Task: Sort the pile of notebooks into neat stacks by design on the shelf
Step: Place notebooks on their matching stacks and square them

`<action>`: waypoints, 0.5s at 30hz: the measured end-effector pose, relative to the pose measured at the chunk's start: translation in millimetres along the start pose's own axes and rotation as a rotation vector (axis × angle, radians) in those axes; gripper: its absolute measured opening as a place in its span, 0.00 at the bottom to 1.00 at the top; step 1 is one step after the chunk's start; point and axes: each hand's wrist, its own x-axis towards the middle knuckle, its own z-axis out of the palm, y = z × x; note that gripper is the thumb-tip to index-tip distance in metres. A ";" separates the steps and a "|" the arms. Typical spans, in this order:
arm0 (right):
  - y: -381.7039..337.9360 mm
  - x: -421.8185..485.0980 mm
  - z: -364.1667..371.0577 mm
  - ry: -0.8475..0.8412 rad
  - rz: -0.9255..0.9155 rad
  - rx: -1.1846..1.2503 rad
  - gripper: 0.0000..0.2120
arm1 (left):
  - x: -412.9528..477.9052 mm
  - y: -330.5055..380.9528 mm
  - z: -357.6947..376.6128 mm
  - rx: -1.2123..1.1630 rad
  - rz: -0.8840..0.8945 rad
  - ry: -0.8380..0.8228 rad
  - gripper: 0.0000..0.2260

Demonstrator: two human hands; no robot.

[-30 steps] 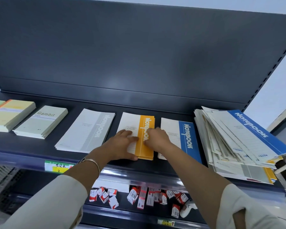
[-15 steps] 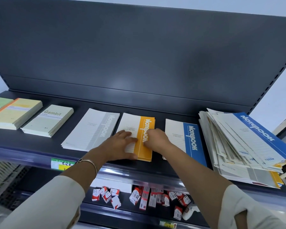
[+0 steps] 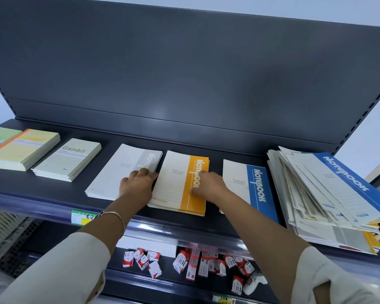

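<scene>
Orange notebook stack [image 3: 173, 185] lay long axis front-to-back, band right. Left hand [image 3: 136, 185] flat, released, at left edge; right hand [image 3: 210, 187] on band, grasp unclear.

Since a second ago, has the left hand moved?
Yes. The left hand slid left, off the cover of the orange notebook stack, onto the grey notebook stack beside it.

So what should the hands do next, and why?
Probably lift the right hand off the orange stack and reach for the messy pile: the stack looks squared, with the left hand at its left edge, while the pile's top notebook is blue, matching the blue stack.
</scene>
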 end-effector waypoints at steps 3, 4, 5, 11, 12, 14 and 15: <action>-2.1 0.6 0.2 -0.009 0.000 -0.024 0.24 | 1.4 -2.4 -0.7 0.019 0.004 -0.019 0.21; -2.4 0.8 0.4 -0.009 0.003 -0.025 0.24 | 1.4 -2.7 -0.6 0.026 0.007 -0.019 0.20; -3.0 1.1 0.6 -0.009 0.006 -0.025 0.24 | 1.1 -2.9 -1.3 0.032 0.008 -0.020 0.20; -8.6 2.5 4.0 0.000 0.010 -0.014 0.22 | -0.3 -10.4 -7.0 0.026 0.016 -0.015 0.19; -9.3 2.6 4.5 0.002 0.012 -0.008 0.21 | -0.7 -13.2 -6.8 0.026 0.013 -0.008 0.19; -10.5 3.1 5.0 0.007 0.013 0.000 0.21 | -1.9 -17.8 -6.9 0.027 -0.005 -0.001 0.20; -11.4 3.7 5.4 0.006 0.013 0.001 0.21 | -2.0 -19.4 -7.1 0.025 -0.015 0.004 0.20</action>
